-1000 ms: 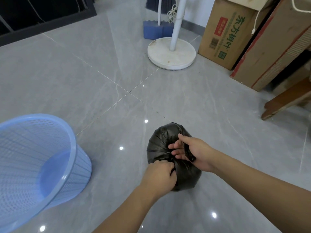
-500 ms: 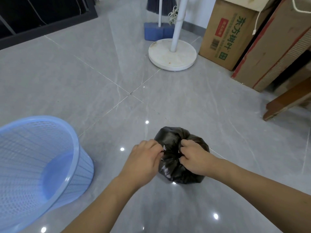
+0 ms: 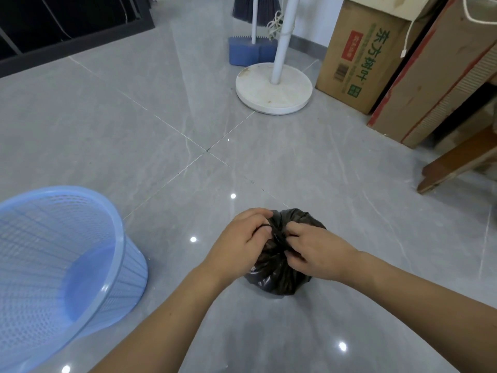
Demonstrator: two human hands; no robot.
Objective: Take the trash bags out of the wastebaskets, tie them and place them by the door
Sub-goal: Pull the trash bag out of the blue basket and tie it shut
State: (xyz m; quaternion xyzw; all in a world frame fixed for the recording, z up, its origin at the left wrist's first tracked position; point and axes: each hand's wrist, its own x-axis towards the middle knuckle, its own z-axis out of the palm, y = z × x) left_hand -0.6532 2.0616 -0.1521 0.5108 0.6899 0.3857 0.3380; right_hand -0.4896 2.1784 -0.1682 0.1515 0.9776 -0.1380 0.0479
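Head view. Black trash bag (image 3: pixel 279 275): on grey floor, between both hands. Left hand (image 3: pixel 239 246): fingers curled, pinching the bag's gathered neck. Right hand (image 3: pixel 317 251): likewise pinching the neck, opposite side. Blue wastebasket (image 3: pixel 118 238): left of left hand, apart, no bag inside.

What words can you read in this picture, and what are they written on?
"东方树叶" in large green characters, running down the side of the cardboard box.
Red label on the same box: its characters are too small to read.
Barcode and small green square mark low on the box: too small to read.
The trash bag, the blue wastebasket, the fan base and the wooden boards show no writing.
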